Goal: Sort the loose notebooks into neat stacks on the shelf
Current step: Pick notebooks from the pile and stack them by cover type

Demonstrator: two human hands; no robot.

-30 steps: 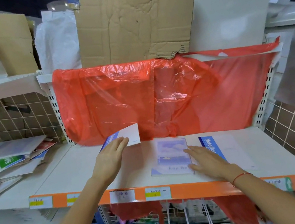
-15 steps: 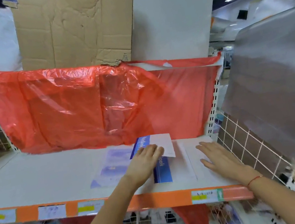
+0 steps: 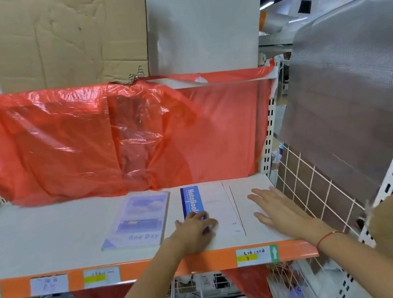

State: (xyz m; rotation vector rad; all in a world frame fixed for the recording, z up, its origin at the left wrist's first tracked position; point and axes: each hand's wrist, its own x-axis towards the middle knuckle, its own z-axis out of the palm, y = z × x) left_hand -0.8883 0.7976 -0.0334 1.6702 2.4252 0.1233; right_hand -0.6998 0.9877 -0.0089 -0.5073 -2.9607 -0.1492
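On shelf (image 3: pixel 48 238), notebook (image 3: pixel 207 210) lengthwise front-to-back, spine left; hands (image 3: pixel 196 230) seemingly flat.

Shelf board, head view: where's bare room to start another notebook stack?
Bare board runs from the shelf's left end to the purple "One Day" notebook, between the red plastic sheet and the orange front edge. The right end is crowded: the white NoteBook, left hand, right hand.

Left hand (image 3: pixel 196 230) pressed on blue-spined white notebook (image 3: pixel 210 209), fingers seemingly curled at its near edge. Right hand (image 3: pixel 277 206) flat on neighbouring white notebook (image 3: pixel 249 207). Lavender notebook (image 3: pixel 138 220) just left, on shelf (image 3: pixel 36 242).
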